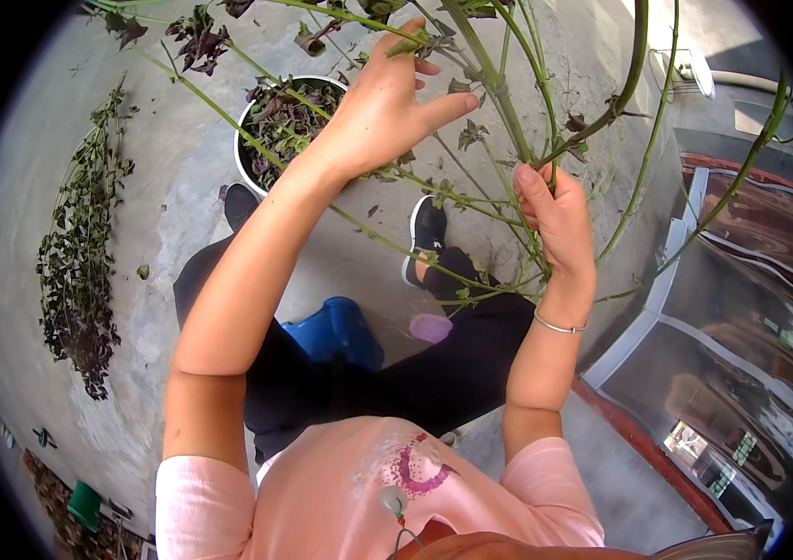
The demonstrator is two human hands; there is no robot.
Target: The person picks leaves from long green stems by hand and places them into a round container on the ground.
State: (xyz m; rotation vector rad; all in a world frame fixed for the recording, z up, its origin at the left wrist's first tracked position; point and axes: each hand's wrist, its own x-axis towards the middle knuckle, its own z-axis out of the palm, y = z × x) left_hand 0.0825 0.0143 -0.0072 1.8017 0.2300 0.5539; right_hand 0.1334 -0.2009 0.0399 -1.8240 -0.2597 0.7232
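Observation:
My right hand (557, 210), with a thin bangle at its wrist, holds the gathered lower stems of a large leafy plant (498, 91). Its green branches spread up and out to both sides, with dark, wilted leaves at some tips. Higher up, my left hand (396, 105) is raised among the branches, thumb apart, fingers near a small green leaf (407, 43); whether it grips anything is unclear. Behind my left forearm, a white-rimmed round container (239, 150) holds many loose green and purple leaves (291, 126).
A heap of cut leafy stems (81, 245) lies on the concrete floor at the left. A blue plastic stool (337, 329) and a purple item (430, 327) are between and beside my legs. Glazed panels (725, 336) line the right, and a green container (84, 505) stands lower left.

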